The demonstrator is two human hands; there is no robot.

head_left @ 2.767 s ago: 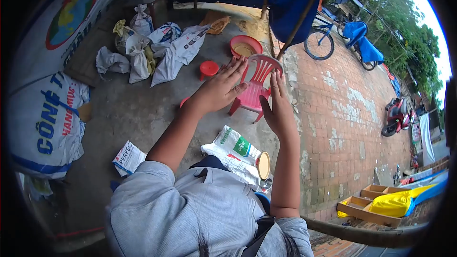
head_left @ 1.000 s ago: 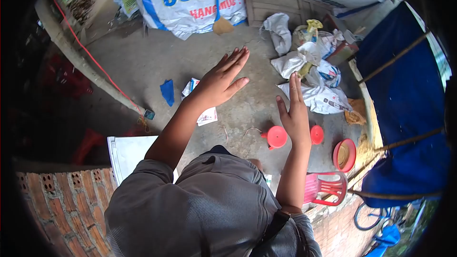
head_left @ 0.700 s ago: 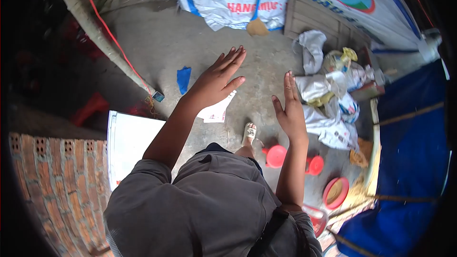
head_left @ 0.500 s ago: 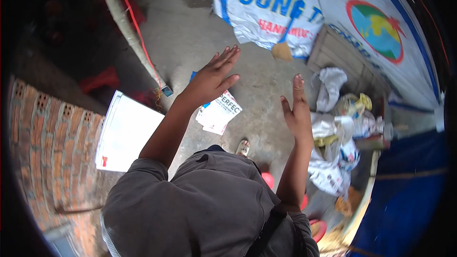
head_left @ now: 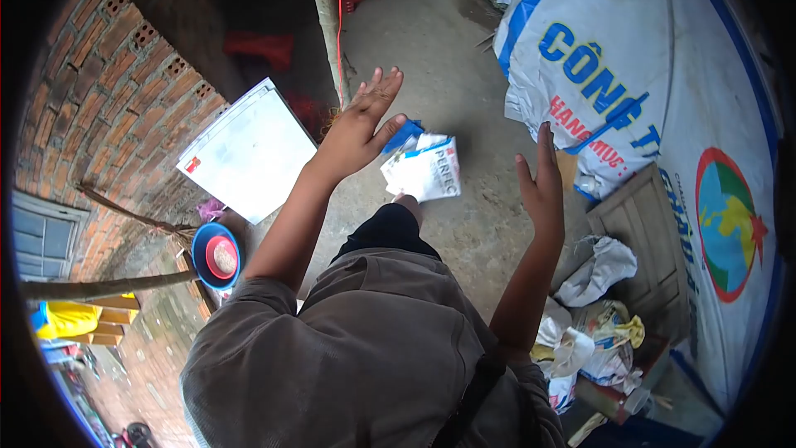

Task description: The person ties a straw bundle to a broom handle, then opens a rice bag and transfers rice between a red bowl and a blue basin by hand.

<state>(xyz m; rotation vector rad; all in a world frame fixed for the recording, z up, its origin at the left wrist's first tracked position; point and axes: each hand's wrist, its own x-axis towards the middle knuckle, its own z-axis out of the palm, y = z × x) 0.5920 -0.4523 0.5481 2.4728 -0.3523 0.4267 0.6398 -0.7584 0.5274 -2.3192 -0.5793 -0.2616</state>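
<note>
My left hand [head_left: 358, 131] is raised in mid-air with its fingers stretched out and nothing in it. Opposite it, my right hand [head_left: 541, 189] is also held up, empty, thumb apart from the outstretched fingers. Between the hands, lower down on the concrete floor, lies a white printed bag [head_left: 424, 171] with the letters "PERFEC" and a blue piece [head_left: 403, 136] beside it. From above, my left forearm passes close to a large white panel [head_left: 249, 153] leaning near the brick wall. Behind my right fingertips shows the handle of a blue broom [head_left: 612, 123].
A wooden pole [head_left: 325, 12] with a red cord stands ahead. On the right hangs a big white printed tarpaulin [head_left: 638, 0], above a wooden panel [head_left: 647, 241] and heaped sacks [head_left: 599, 270]. To the left are a brick wall [head_left: 124, 75] and a blue basin [head_left: 196, 253].
The view has turned left, so the floor, tarpaulin and panel appear shifted right. The blue basin has come into sight, and a leg has come forward near the printed bag. Both hands stay raised.
</note>
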